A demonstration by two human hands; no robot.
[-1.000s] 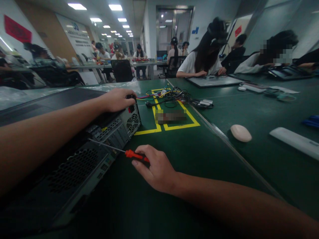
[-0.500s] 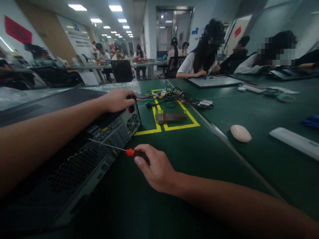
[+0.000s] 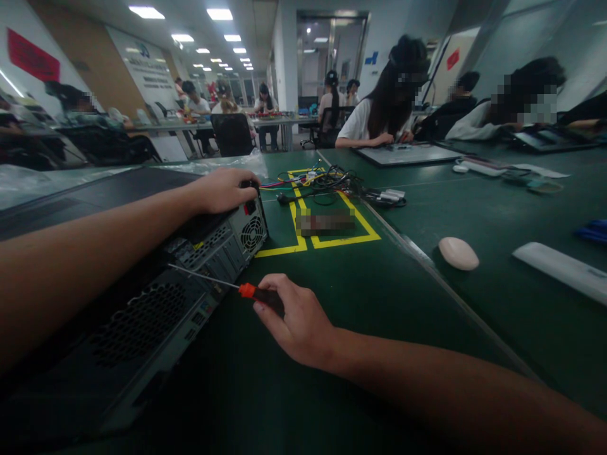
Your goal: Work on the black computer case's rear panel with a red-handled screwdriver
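Observation:
A black and grey desktop computer case (image 3: 142, 316) lies on the left of the table, its rear panel with fan grille and ports facing right. Over its upper rear corner my left hand (image 3: 230, 188) is closed, fingers curled round the edge beside the power socket. My right hand (image 3: 301, 322) grips a screwdriver (image 3: 247, 291) by its dark handle with an orange collar. The thin shaft points left across the rear panel, and its tip is at the case near the expansion slots. Whether it sits in a screw I cannot tell.
Bundled cables (image 3: 336, 180) lie beyond the case near yellow tape (image 3: 344, 241). Right of the table seam are a pale rounded object (image 3: 458, 253) and a long white bar (image 3: 562, 270). Plastic film (image 3: 246, 165) lies behind the case. A co-worker (image 3: 386, 101) sits across the table.
The thumb and fingers of my right hand have shifted slightly on the screwdriver handle. My left hand and the computer case have stayed in place.

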